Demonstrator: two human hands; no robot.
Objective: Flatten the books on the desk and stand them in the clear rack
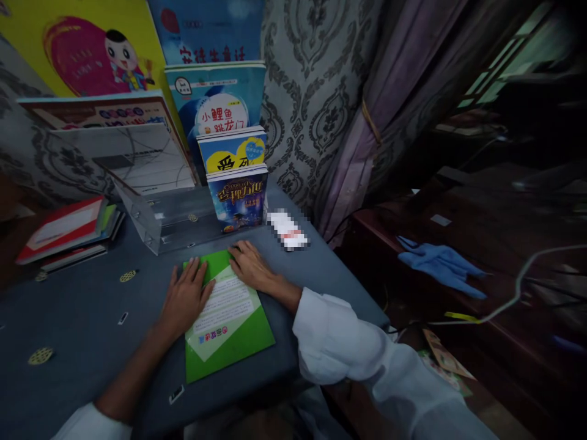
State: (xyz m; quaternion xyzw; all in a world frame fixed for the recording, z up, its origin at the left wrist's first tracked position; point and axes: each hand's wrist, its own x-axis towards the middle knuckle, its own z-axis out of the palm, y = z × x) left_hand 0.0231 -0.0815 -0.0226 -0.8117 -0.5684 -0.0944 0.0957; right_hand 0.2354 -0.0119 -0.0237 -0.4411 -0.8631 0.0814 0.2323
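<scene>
A thin green book [229, 330] with a pale printed panel lies flat near the front edge of the table, its text upside down to me. My left hand [186, 297] rests on its left side, fingers stretched out and pointing away from me. Over the far right corner lies my right hand [250, 264], palm down with its fingers extended. Neither hand grips anything. Just beyond the book, a dark blue book [241, 198] stands at the front of a stepped row in a clear acrylic rack [158, 226].
Taller books stand behind, including a blue one [215, 101] and a yellow one [82, 49]. A stack with a red book [64, 229] lies left. A blurred white item [288, 230] sits right of the rack. Beyond the table's right edge, a blue cloth [438, 263] lies on a dark red surface.
</scene>
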